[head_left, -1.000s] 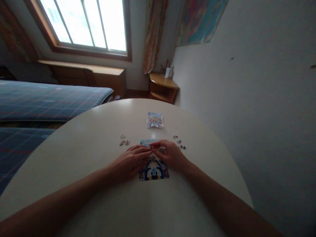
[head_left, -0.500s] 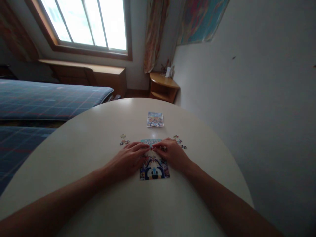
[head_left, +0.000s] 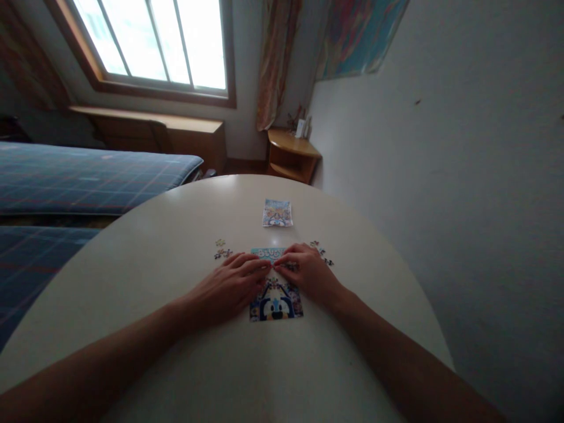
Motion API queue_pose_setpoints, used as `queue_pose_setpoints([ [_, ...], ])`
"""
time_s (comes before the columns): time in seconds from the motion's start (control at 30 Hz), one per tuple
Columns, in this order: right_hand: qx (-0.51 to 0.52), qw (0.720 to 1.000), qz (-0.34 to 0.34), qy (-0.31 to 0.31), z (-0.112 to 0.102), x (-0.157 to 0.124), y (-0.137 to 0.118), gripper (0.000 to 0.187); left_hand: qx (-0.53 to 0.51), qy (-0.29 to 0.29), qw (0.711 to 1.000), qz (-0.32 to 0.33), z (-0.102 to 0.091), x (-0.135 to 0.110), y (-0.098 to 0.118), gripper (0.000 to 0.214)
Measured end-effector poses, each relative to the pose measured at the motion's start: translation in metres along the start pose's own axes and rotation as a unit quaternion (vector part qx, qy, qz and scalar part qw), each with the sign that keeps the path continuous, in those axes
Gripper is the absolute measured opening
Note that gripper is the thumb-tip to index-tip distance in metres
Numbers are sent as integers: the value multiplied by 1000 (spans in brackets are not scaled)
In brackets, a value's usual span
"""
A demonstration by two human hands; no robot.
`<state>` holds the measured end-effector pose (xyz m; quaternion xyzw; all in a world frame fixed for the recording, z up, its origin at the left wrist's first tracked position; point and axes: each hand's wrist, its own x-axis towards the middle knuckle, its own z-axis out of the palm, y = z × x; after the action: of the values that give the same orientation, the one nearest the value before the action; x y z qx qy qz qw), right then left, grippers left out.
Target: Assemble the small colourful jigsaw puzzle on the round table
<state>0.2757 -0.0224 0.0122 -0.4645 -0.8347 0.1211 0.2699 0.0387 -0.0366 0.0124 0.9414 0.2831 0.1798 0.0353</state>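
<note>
A partly assembled jigsaw puzzle (head_left: 277, 305) with a blue cartoon dog's face lies flat on the white table. Its lettered top strip (head_left: 267, 252) shows above my fingers, and a bare gap is visible in the middle. Across the puzzle's left side rests my left hand (head_left: 242, 276), palm down, fingers stretched towards the centre. My right hand (head_left: 304, 270) pinches at the middle with thumb and forefinger on a small reddish puzzle piece (head_left: 272, 267), mostly covered by the fingertips. The fingertips of both hands nearly meet there.
Loose pieces (head_left: 222, 254) lie left of the puzzle, and several more (head_left: 326, 261) to the right, beside my right hand. A creased picture sheet (head_left: 277, 213) lies farther back on the round table (head_left: 198, 205). A plaid mattress (head_left: 88, 179) stands beyond the left edge.
My left fingers have shifted slightly right, towards the right fingertips. My right hand has risen a little, showing less of the red piece. The puzzle stays in place.
</note>
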Motion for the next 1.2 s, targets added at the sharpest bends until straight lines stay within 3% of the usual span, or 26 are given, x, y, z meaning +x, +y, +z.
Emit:
queue_pose_setpoints([
  [0.3, -11, 1000, 0, -13, -3, 1, -2, 8, -10, -13, 1000, -7, -3, 1, 1, 31],
  [0.63, -86, 995, -44, -34, -11, -1, -3, 8, -15, -25, 999, -17, -3, 1, 3, 33],
  [0.8, -98, 994, 32, -18, -43, -2, 14, 10, -21, -17, 1000, -16, -1, 0, 0, 36],
  [0.97, -93, 987, 123, -40, -76, -9, 40, 11, -20, -16, 999, -27, 0, -1, -1, 38],
  [1.2, -63, 984, 128, -102, -80, -14, 46, 10, -39, -25, 998, -46, 0, -2, 0, 43],
])
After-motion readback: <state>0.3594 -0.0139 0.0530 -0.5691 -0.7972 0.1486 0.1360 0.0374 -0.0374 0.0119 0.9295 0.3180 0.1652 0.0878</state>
